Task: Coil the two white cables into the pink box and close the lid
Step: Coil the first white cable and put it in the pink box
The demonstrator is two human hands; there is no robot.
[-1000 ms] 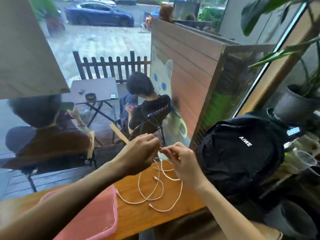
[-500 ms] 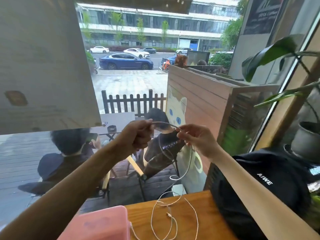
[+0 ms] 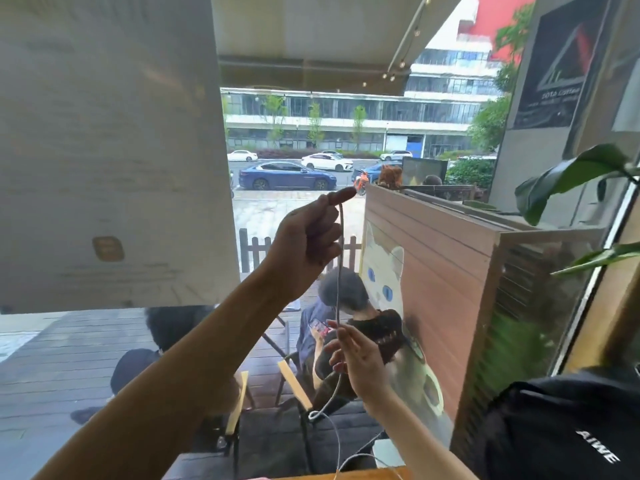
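Note:
My left hand [image 3: 308,240] is raised high in front of the window and pinches the top end of a white cable [image 3: 340,271]. The cable hangs straight down from it. Lower down, my right hand [image 3: 356,358] holds the same cable loosely between its fingers. Below that hand the cable loops and trails down to the wooden table edge [image 3: 367,475] at the bottom of the view. Only a thin pink sliver of the box [image 3: 258,478] shows at the bottom edge. The second cable cannot be told apart.
A black backpack [image 3: 561,427] sits at the lower right on the table. Behind the window pane people sit on chairs [image 3: 346,327] on a deck. A plant's leaves [image 3: 568,178] reach in from the right.
My left hand rose with the cable end while my right hand dropped down along it, pulling the cable into a vertical line. The view tilted up, so table and box nearly left the frame.

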